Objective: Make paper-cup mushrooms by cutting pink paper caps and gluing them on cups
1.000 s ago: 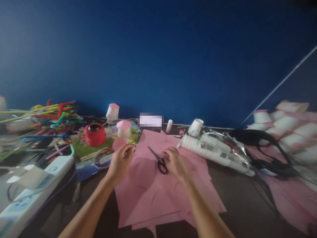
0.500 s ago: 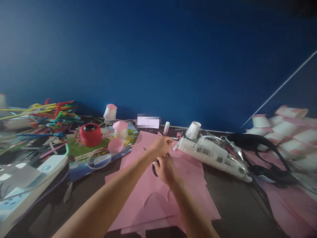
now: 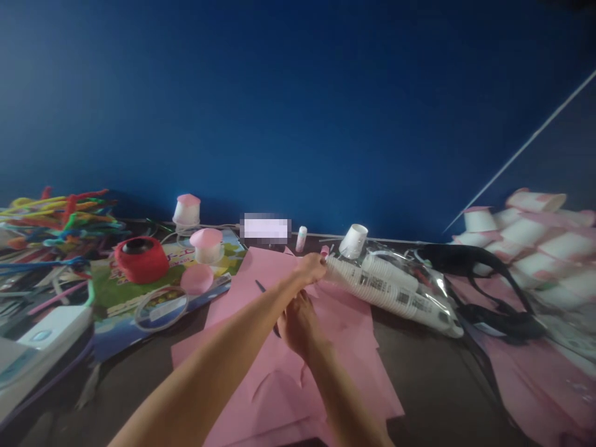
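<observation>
My left hand (image 3: pixel 313 268) reaches forward over the pink paper (image 3: pixel 342 354), its fingers closed at the near left end of a plastic-wrapped stack of paper cups (image 3: pixel 393 288). They appear to pinch the end cup's rim, though blur hides the exact grip. Just below my left wrist, my right hand (image 3: pixel 298 320) rests low over the paper with curled fingers; whatever lies under them is hidden. Dark scissors (image 3: pixel 260 285) lie partly covered beside my right hand, a blade pointing up and left.
A glue stick (image 3: pixel 302 238) and an upturned cup (image 3: pixel 354 241) stand near the blue wall. Left are pink-topped cups (image 3: pixel 206 245), red yarn (image 3: pixel 142 259), pipe cleaners (image 3: pixel 56 214) and a power strip (image 3: pixel 44 341). Right are a black strap (image 3: pixel 484 254) and piled cups (image 3: pixel 535 242).
The view has turned slightly right, so things sit further left. My left hand has moved against the end of the cup stack. My right hand stays low over the paper beside the scissors.
</observation>
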The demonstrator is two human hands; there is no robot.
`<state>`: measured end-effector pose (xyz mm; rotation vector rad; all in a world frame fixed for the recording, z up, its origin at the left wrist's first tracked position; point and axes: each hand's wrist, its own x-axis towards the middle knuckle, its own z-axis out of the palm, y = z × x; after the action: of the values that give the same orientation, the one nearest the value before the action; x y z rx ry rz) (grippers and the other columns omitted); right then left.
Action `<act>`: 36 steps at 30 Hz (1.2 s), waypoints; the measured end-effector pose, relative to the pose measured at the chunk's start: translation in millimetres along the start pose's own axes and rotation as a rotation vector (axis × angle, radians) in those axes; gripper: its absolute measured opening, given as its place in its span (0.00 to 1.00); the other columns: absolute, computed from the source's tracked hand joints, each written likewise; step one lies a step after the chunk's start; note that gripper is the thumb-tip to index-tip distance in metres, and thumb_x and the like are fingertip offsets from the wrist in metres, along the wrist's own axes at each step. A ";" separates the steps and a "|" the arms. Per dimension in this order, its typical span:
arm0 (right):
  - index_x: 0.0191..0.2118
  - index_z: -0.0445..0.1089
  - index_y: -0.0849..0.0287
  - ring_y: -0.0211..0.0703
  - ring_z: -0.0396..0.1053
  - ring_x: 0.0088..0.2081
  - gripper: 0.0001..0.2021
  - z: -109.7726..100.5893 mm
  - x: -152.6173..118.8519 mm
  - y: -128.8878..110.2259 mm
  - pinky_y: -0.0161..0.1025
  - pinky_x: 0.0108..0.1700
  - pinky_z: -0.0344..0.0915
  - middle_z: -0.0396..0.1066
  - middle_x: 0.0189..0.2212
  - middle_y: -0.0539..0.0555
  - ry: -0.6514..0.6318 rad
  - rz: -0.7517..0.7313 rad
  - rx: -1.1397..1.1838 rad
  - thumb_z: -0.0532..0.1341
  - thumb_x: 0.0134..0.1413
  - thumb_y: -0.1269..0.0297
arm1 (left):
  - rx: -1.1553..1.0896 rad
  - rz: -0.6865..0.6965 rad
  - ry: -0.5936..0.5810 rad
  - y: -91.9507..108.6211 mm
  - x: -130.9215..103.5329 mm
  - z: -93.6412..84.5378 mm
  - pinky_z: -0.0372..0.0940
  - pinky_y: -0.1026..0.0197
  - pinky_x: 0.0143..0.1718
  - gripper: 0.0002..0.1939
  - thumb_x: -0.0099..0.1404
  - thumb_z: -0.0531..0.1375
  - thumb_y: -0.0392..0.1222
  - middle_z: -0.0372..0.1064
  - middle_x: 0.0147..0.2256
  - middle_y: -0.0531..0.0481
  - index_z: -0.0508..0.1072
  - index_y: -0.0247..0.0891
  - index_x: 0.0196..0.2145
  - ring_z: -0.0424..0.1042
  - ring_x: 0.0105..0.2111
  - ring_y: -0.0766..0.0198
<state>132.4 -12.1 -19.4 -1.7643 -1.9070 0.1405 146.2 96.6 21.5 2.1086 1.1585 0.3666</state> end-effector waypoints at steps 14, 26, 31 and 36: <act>0.39 0.69 0.60 0.47 0.66 0.41 0.10 1.1 4.6 15.5 0.44 0.46 0.62 0.69 0.35 0.58 0.185 0.030 0.290 0.55 0.51 0.68 | -0.330 0.001 0.383 -30.2 -57.8 -65.2 0.50 0.66 0.21 0.12 0.58 0.51 0.44 0.56 0.15 0.56 0.62 0.36 0.21 0.56 0.17 0.70; 0.50 0.64 0.60 0.47 0.67 0.43 0.22 -25.0 0.4 -13.0 0.39 0.42 0.64 0.70 0.42 0.56 0.145 0.009 0.769 0.59 0.50 0.54 | -0.545 0.032 0.196 -72.9 -177.1 -63.6 0.63 0.57 0.35 0.22 0.55 0.58 0.40 0.64 0.37 0.46 0.65 0.39 0.49 0.67 0.32 0.63; 0.50 0.64 0.59 0.46 0.69 0.39 0.20 -18.3 -8.0 -25.9 0.37 0.36 0.66 0.71 0.41 0.56 0.009 -0.009 0.744 0.54 0.55 0.53 | -0.401 0.250 0.224 -76.5 -193.1 -63.8 0.58 0.52 0.50 0.39 0.50 0.64 0.43 0.58 0.51 0.41 0.53 0.39 0.57 0.59 0.50 0.52; 0.42 0.70 0.56 0.45 0.69 0.41 0.17 -22.2 -6.4 -21.2 0.39 0.43 0.64 0.72 0.38 0.55 0.060 -0.094 0.627 0.46 0.61 0.58 | -0.787 0.141 0.153 -79.4 -185.4 -61.1 0.63 0.56 0.43 0.34 0.54 0.62 0.43 0.63 0.48 0.41 0.56 0.37 0.56 0.64 0.46 0.54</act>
<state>123.3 -27.2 6.5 -1.2391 -1.6538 0.5751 -40.7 -0.7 25.6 1.4776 0.7602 0.8974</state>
